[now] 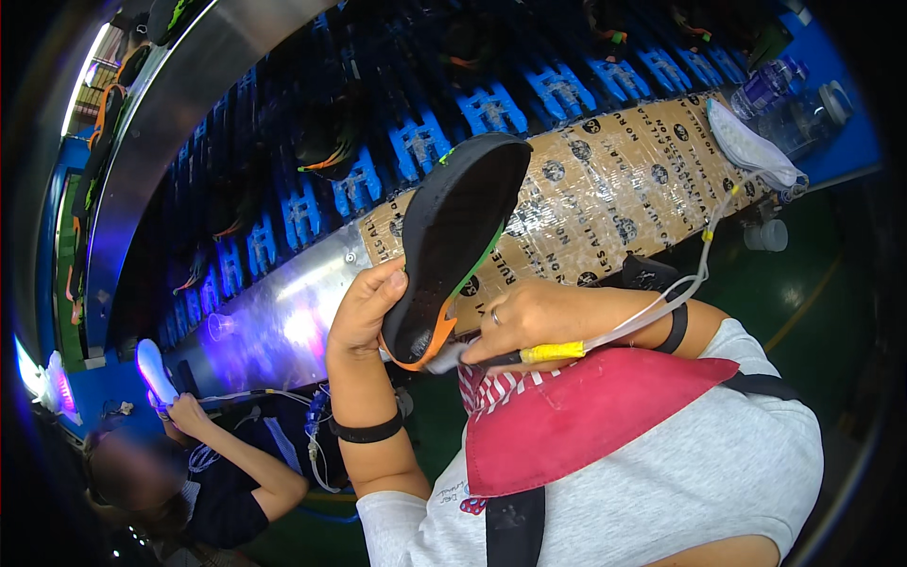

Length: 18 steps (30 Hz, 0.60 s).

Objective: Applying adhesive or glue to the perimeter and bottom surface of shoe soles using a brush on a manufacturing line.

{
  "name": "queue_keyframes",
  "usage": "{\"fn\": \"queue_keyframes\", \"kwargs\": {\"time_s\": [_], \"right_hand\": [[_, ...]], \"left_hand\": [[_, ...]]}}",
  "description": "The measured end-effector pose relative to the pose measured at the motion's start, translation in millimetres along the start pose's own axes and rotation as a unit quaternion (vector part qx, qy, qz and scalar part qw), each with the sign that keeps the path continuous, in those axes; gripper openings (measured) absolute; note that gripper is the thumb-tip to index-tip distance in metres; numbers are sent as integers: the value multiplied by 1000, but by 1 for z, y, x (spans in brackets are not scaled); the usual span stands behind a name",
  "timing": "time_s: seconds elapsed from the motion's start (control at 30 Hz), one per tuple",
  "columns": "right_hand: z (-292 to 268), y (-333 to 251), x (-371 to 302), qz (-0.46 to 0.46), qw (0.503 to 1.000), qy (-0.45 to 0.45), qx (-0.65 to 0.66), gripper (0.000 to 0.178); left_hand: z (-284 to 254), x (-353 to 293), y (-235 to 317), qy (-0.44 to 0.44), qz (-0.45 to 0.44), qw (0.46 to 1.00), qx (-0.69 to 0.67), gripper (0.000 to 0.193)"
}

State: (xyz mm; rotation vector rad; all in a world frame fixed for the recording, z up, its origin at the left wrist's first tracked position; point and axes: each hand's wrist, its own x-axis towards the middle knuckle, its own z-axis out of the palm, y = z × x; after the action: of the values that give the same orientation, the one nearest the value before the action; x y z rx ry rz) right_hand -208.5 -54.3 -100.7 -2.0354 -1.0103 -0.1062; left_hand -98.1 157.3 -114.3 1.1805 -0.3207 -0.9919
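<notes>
Left hand [364,307] closed around the heel end of a black shoe sole [453,246] with orange and green edging, held upright at centre; right hand [529,321] just beside it, fingers curled shut on a yellow-banded handheld tool [543,353] with its tip touching the sole's near edge and a white tube [661,307] trailing right. Beyond, a tape-wrapped cardboard-covered ledge [614,180] and a conveyor of blue holders [416,142]; far right, plastic bottles [765,85] and a white face mask [756,146]; near left, a co-worker's hand [184,411] holding a white sole [154,370].
</notes>
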Motion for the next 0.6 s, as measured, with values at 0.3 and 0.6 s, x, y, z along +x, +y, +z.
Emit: {"fn": "queue_keyframes", "kwargs": {"time_s": [0.3, 0.6], "right_hand": [[1, 3, -2, -1, 998, -53, 15, 27], [2, 10, -8, 8, 999, -30, 10, 24]], "left_hand": [[8, 5, 6, -9, -91, 993, 79, 37], [7, 6, -1, 55, -83, 995, 25, 38]]}}
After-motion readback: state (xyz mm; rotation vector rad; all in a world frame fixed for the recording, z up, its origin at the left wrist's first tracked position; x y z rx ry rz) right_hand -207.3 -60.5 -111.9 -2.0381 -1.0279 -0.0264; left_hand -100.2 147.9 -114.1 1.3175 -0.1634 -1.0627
